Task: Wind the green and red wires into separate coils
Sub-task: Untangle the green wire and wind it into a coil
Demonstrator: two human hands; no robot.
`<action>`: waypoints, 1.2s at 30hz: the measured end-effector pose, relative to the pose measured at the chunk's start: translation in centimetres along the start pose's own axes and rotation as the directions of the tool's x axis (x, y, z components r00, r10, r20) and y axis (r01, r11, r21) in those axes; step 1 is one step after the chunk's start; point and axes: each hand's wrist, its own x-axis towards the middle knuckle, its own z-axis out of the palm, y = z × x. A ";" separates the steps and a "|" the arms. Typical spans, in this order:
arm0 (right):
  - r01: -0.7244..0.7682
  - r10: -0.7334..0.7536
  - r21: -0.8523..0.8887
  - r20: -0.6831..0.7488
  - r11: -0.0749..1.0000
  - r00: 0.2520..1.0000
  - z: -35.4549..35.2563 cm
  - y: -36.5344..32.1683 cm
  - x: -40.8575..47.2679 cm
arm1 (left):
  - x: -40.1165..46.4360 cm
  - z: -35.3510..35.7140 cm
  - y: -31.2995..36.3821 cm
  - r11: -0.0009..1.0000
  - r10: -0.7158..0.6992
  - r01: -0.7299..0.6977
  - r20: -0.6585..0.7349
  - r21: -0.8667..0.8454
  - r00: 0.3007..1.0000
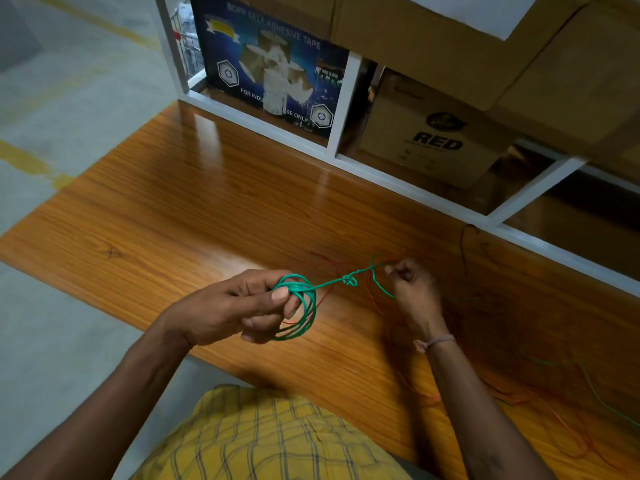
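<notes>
My left hand (242, 306) holds a small coil of green wire (304, 306) wound round its fingers, the thumb pinching the loops. From the coil a green strand runs right through a small knot (349, 280) to my right hand (414, 289), which pinches the green wire near a loop. Thin red wire (375, 303) lies loose on the wooden table (194, 202) under and between both hands, trailing off to the right. More green wire (602, 400) trails at the far right.
A white-framed shelf (346, 98) stands along the table's far edge, holding a blue adhesive-tape box (273, 60) and cardboard boxes (433, 133). A thin black wire (462, 244) hangs near the shelf. Grey floor lies to the left.
</notes>
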 end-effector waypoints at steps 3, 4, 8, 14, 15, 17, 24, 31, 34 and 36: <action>-0.003 0.002 -0.023 -0.024 1.000 1.000 0.5 -0.4 0.3 | -0.6 0.2 0.4 1.000 -0.023 0.023 0.078 -0.001 0.997; -0.006 0.006 -0.020 -0.033 1.000 0.999 0.7 -0.6 0.4 | -0.7 0.3 0.7 0.999 -0.029 0.027 0.077 0.031 0.997; -0.078 0.089 0.177 -0.055 0.981 0.995 0.7 -1.0 0.9 | -0.9 0.0 1.9 0.984 -0.045 0.050 -0.030 0.171 0.999; -0.036 0.016 0.270 0.076 0.962 0.997 -2.3 -2.4 -1.1 | -1.1 -1.0 1.8 0.964 -0.032 0.074 -0.164 0.255 0.986; -0.010 -0.013 0.222 0.102 0.975 0.995 -2.6 -2.6 -1.3 | -0.9 -1.0 1.6 0.966 -0.033 0.076 -0.173 0.247 0.984; 0.038 -0.053 0.099 0.147 0.994 0.988 -3.0 -3.1 -1.7 | -0.6 -0.9 1.4 0.966 -0.038 0.082 -0.178 0.246 0.983; 0.211 -0.214 0.095 0.021 0.973 0.977 -4.3 -6.7 -3.3 | 0.8 -0.5 1.6 0.942 -0.069 0.114 -0.151 0.315 0.986; 0.141 -0.375 0.502 0.403 0.853 0.835 -7.0 -10.5 -7.9 | 1.8 -0.2 1.3 0.952 -0.019 0.085 -0.218 0.295 0.976; 0.390 -0.426 0.176 0.464 0.904 0.777 -6.1 -9.9 -8.8 | 2.3 0.0 1.2 0.960 0.003 0.062 -0.231 0.274 0.973; 0.497 -0.461 0.037 0.439 0.867 0.771 -5.1 -9.1 -8.5 | 2.5 0.0 1.2 0.963 0.008 0.056 -0.238 0.263 0.971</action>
